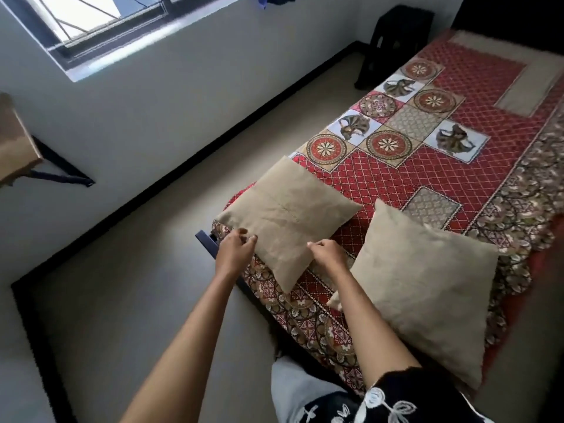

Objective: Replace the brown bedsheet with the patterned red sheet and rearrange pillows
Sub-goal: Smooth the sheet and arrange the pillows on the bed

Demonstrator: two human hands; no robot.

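Note:
The patterned red sheet (396,181) covers the bed. Two beige pillows lie at its near end. The left pillow (287,215) lies at the bed's near left corner. My left hand (235,250) pinches its near left edge, and my right hand (328,254) grips its near right edge. The second beige pillow (427,288) lies just right of my right arm. A folded brown sheet (528,87) rests flat at the far end of the bed.
A dark bed frame corner (207,239) sticks out beside my left hand. A black plastic stool (393,41) stands by the wall at the bed's far end. A wooden shelf (15,145) hangs on the left wall below the window (100,22). Beige floor runs left of the bed.

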